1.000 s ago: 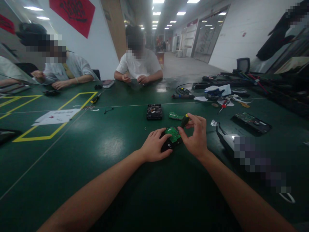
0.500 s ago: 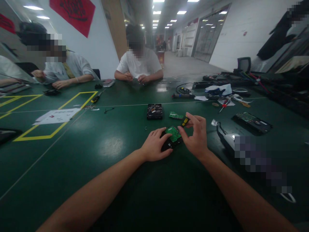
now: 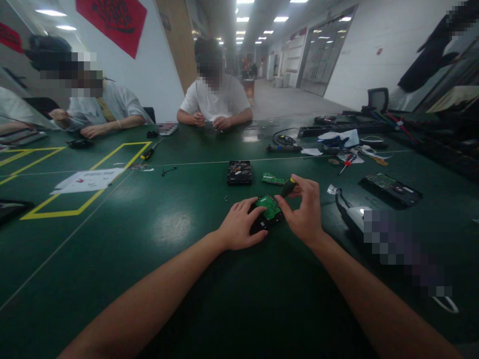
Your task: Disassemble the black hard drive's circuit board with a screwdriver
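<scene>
A black hard drive with a green circuit board (image 3: pixel 268 205) on top lies flat on the table before me. My left hand (image 3: pixel 241 224) is wrapped over its left side, thumb along the near edge, fingers reaching across the board. In my right hand (image 3: pixel 304 207) is a black and yellow screwdriver (image 3: pixel 288 187), its handle tilted and its lower end at the drive's right side. The tip is hidden by my fingers. Just beyond lies a loose green circuit board (image 3: pixel 273 178). Another hard drive (image 3: pixel 240 172) sits farther off, and a few tiny screws (image 3: pixel 226 198) rest left of my hands.
To the right are a third hard drive (image 3: pixel 391 190), a partly blurred-out long object with a cable (image 3: pixel 359 217) and a red screwdriver (image 3: pixel 348 162). Papers (image 3: pixel 88 180) and a yellow-handled screwdriver (image 3: pixel 147 153) lie left. People sit across the table (image 3: pixel 179 299).
The screwdriver handle has turned in my right fingers, showing a different side, with its yellow patches rotated out of sight. My left hand and the hard drive have stayed put.
</scene>
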Tool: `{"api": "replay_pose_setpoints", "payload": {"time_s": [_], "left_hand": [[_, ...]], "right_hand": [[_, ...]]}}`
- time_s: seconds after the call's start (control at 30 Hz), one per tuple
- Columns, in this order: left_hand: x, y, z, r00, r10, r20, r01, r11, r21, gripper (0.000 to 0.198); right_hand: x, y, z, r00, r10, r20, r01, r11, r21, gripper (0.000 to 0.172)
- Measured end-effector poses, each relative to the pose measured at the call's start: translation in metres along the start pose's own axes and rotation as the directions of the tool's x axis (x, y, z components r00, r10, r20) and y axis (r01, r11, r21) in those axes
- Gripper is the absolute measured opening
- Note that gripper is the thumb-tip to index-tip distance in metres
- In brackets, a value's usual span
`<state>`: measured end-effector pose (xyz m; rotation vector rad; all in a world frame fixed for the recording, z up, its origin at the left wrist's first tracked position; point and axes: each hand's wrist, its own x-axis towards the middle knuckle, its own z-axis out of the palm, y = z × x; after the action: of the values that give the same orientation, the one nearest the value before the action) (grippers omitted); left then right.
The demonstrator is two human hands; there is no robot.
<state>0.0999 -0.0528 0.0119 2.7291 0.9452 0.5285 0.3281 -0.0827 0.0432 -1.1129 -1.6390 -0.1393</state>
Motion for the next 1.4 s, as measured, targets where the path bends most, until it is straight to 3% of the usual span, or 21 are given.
{"api": "replay_pose_setpoints", "payload": {"time_s": [0.3,0.57,0.83,1.1,1.4], "left_hand": [[0.0006,0.0012,-0.0011,1.0,-0.01,0.007,0.01,1.0,0.006,0.073],[0.0008,0.0006,0.0009,1.0,-0.013,0.011,0.013,1.0,0.008,0.074],[0.0003,0.0003,-0.0004,1.0,-0.014,0.017,0.014,1.0,0.008,0.074],[0.0005,0.0016,-0.0021,1.0,-0.011,0.006,0.011,1.0,0.002,0.074],[0.0004,0.0008,-0.0006,1.0,-0.01,0.004,0.01,1.0,-0.003,0.074]], "right_hand": [[-0.0011,-0.0032,0.0001,0.998,0.039,0.042,-0.041,0.998,0.037,0.074],[0.0001,0.0002,-0.0002,1.0,0.027,0.002,-0.027,1.0,0.015,0.069],[-0.0023,-0.0003,0.0003,0.996,0.05,0.077,-0.056,0.996,0.076,0.076],[0.0014,-0.0016,-0.0015,1.0,0.009,0.024,-0.009,1.0,0.006,0.072],[0.0004,-0.0043,-0.0018,0.998,-0.009,0.061,0.008,1.0,0.023,0.079]]}}
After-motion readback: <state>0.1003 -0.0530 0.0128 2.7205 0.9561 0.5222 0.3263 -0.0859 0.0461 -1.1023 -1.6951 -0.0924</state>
